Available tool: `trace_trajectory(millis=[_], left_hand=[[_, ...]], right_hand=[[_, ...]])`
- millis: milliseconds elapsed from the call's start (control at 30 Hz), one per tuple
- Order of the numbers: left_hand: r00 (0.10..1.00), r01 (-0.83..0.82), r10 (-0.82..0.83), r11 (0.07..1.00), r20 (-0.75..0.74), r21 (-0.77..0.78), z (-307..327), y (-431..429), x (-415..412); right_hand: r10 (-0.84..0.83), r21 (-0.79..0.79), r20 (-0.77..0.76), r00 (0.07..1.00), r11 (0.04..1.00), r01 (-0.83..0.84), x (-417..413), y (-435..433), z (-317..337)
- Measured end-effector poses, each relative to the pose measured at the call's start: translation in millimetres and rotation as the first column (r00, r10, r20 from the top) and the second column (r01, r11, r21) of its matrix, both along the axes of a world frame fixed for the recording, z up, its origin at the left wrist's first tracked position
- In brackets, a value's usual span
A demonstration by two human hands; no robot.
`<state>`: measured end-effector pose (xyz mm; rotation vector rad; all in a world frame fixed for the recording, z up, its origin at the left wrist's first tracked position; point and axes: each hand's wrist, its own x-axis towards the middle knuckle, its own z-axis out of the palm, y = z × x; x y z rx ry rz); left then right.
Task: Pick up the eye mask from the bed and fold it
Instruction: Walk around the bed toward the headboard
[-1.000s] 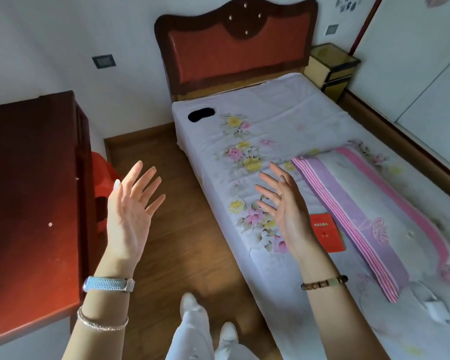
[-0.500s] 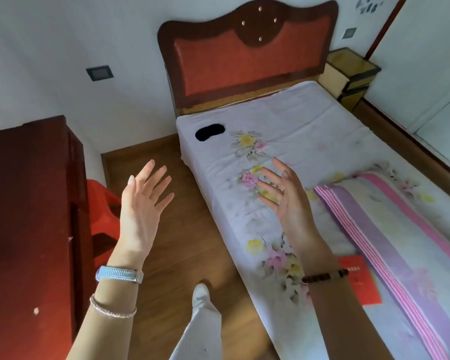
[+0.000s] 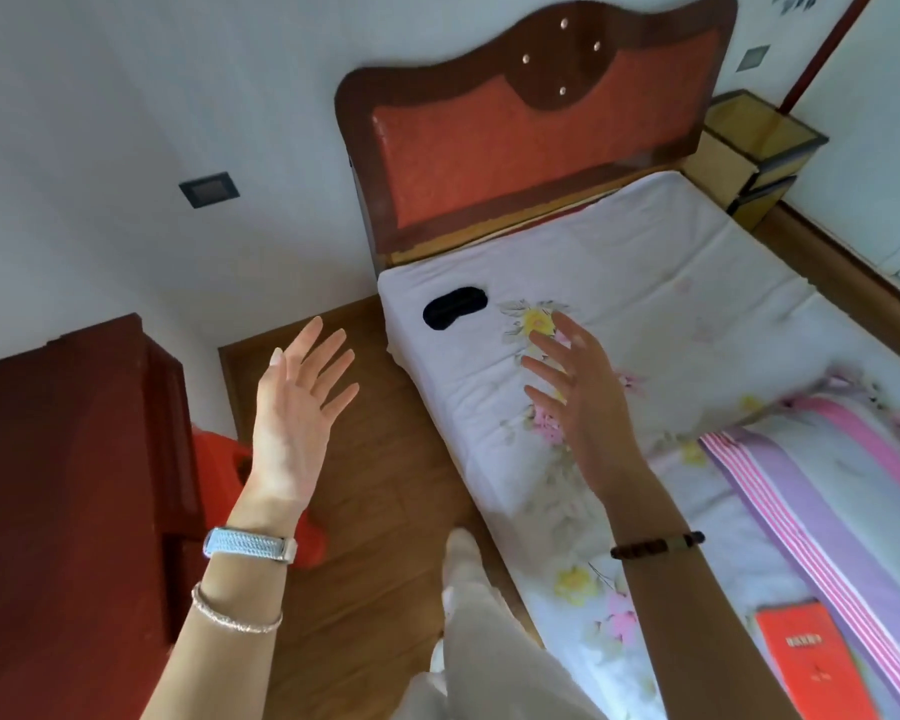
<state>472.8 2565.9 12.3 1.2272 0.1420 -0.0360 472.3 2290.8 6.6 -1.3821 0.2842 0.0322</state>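
Observation:
A black eye mask [image 3: 453, 307] lies flat on the bed [image 3: 661, 283], near its left edge and close to the red headboard. My left hand [image 3: 297, 413] is raised over the wooden floor, fingers spread, holding nothing, well short of the mask. My right hand [image 3: 578, 392] hovers above the flowered sheet, fingers apart and empty, below and to the right of the mask. Neither hand touches the mask.
A dark red cabinet [image 3: 68, 501] stands at the left with a red plastic stool [image 3: 230, 459] beside it. A striped pink and purple pillow [image 3: 822, 485] and a red booklet [image 3: 806, 662] lie on the bed at the right. A yellow nightstand [image 3: 749, 148] sits beside the headboard [image 3: 536, 127].
The view has moved along the bed toward the headboard, so the mask looks larger and nearer. Both hands stay raised and open; the right hand is closer to the mask.

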Motion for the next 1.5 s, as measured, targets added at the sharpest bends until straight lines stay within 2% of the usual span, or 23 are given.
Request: trace_trajectory(millis=[433,600,833,967,1167,1233,1367,1500], left_hand=[[0.997,0.031,-0.024,0.996,-0.079,0.084,-14,14,209],[0.992,0.059,-0.05,0.996,-0.114,0.073,-18,9,290],[0.952,0.213,-0.191,0.974,-0.238,0.073,-58,0,380],[0.907,0.326,-0.267,0.934,-0.325,0.143,-98,-5,437],[0.803,0.542,-0.43,0.814,-0.413,0.208,-165,-11,519],[0.731,0.622,-0.475,0.759,-0.49,0.191,-191,-11,545],[0.538,0.752,-0.495,0.648,-0.683,0.123,-243,-14,586],[0.453,0.793,-0.47,0.601,-0.757,0.102,-291,-24,611]], right_hand=[[-0.062,-0.03,-0.008,0.998,0.998,0.062,209,3,-28],[-0.077,-0.05,-0.031,0.997,0.996,0.075,278,7,-36],[-0.146,-0.041,-0.133,0.98,0.989,0.142,339,8,-57],[-0.221,-0.052,-0.215,0.951,0.975,0.214,369,11,-79],[-0.33,-0.079,-0.358,0.874,0.943,0.323,422,17,-123],[-0.347,-0.064,-0.407,0.845,0.933,0.353,438,19,-145],[-0.307,0.086,-0.571,0.761,0.9,0.427,464,23,-196],[-0.273,0.128,-0.656,0.703,0.879,0.46,477,27,-250]])
